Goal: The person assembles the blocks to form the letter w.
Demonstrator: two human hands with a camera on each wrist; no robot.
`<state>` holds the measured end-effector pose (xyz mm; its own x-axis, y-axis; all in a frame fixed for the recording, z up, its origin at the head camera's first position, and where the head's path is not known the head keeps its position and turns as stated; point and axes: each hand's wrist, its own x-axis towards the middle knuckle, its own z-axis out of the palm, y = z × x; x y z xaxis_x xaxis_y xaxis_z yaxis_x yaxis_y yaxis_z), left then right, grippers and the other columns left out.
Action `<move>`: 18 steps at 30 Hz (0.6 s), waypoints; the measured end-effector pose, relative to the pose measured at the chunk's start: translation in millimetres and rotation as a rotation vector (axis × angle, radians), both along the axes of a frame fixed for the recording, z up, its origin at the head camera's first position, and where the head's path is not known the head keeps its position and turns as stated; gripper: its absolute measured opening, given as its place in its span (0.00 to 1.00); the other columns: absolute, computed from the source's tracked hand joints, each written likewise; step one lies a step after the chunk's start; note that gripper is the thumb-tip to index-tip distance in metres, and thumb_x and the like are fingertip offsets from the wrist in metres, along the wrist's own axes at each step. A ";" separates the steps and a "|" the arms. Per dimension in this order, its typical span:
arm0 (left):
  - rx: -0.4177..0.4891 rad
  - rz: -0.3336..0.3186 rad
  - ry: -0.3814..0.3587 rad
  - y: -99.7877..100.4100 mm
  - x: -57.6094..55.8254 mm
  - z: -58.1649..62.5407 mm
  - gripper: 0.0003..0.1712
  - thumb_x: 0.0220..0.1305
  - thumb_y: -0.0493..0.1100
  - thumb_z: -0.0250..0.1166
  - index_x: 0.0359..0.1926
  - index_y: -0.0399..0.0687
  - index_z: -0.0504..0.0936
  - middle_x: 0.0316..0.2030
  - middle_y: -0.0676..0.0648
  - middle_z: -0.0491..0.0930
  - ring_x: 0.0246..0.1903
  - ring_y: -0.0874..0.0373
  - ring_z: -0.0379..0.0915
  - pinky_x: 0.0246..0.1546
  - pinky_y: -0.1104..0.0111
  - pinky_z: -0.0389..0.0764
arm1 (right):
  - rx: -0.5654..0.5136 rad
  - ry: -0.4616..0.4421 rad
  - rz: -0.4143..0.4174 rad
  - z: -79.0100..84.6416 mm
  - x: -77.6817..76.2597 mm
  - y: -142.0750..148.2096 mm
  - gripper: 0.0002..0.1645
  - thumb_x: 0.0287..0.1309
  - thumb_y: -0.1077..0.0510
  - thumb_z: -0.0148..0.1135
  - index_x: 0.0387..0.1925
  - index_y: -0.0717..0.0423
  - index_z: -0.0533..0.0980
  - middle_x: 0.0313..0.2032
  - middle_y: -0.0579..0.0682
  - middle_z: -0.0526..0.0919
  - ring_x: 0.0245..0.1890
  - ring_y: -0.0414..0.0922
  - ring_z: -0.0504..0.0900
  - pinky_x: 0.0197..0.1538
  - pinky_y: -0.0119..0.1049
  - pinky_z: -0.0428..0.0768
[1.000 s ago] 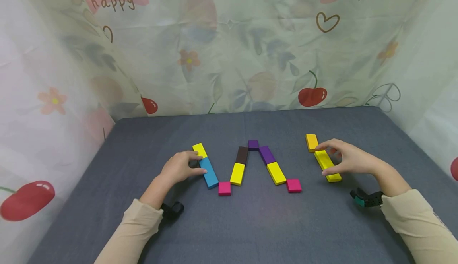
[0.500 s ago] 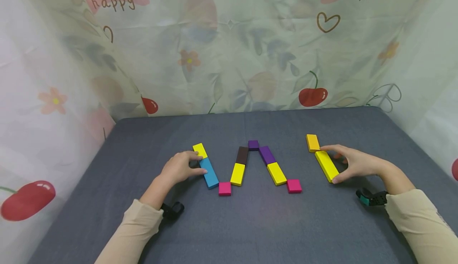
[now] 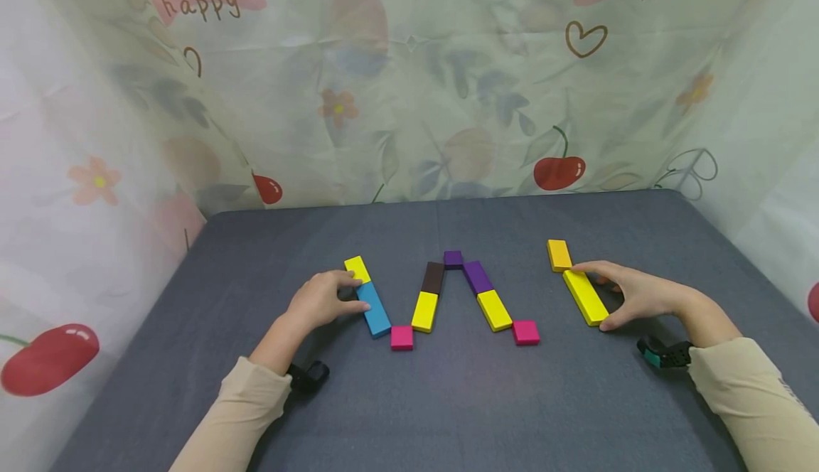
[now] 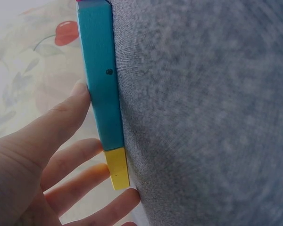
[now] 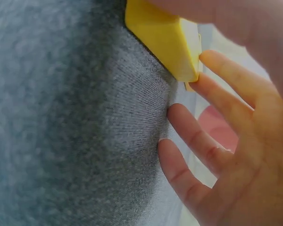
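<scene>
My left hand (image 3: 325,298) lies along the left row, its thumb and fingertips touching the blue block (image 3: 374,310) and the short yellow block (image 3: 357,269) above it. In the left wrist view, the left thumb (image 4: 75,96) rests at the blue block's edge, with the other fingers spread. At the right, my right hand (image 3: 640,294) holds a long yellow block (image 3: 584,296) lengthwise, index finger at its far end and thumb at its near end. That block lies flat below an orange-yellow block (image 3: 559,255). The right wrist view shows the long yellow block (image 5: 160,37) partly hidden by the thumb.
Between my hands runs a zigzag of pink (image 3: 402,338), yellow (image 3: 425,311), dark brown (image 3: 433,278) and purple (image 3: 478,276) blocks, ending in another pink block (image 3: 526,332). The grey cloth-covered table (image 3: 448,401) meets a patterned curtain (image 3: 409,102) at the back.
The long yellow block has shifted slightly, its far end now meeting the orange-yellow block. My right thumb has moved from its left side to its near end. The left hand stays still.
</scene>
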<state>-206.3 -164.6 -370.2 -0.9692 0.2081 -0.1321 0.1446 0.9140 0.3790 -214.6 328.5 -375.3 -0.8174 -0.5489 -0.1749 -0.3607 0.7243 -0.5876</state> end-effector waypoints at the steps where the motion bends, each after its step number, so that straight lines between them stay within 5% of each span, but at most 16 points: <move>1: -0.002 -0.001 0.001 -0.2 -0.2 -0.2 0.32 0.53 0.54 0.69 0.58 0.46 0.77 0.62 0.43 0.71 0.64 0.44 0.63 0.61 0.49 0.68 | 0.003 -0.001 -0.004 0.0 -0.3 -0.1 0.54 0.39 0.52 0.75 0.66 0.60 0.58 0.65 0.65 0.59 0.60 0.65 0.64 0.54 0.64 0.68; 9: -0.005 -0.005 0.001 -0.7 -0.5 -0.3 0.32 0.53 0.54 0.69 0.58 0.46 0.77 0.62 0.43 0.71 0.64 0.44 0.63 0.61 0.49 0.68 | 0.006 0.040 0.000 -2.5 -1.9 0.4 0.53 0.37 0.51 0.76 0.64 0.60 0.60 0.64 0.64 0.61 0.58 0.62 0.66 0.52 0.61 0.71; 18: 0.000 0.001 0.001 -0.6 -0.5 -0.8 0.33 0.53 0.55 0.69 0.58 0.46 0.77 0.62 0.43 0.71 0.64 0.44 0.63 0.61 0.49 0.68 | 0.037 0.164 0.001 -3.9 2.8 -4.5 0.51 0.38 0.46 0.75 0.63 0.58 0.63 0.61 0.57 0.67 0.53 0.41 0.68 0.52 0.42 0.75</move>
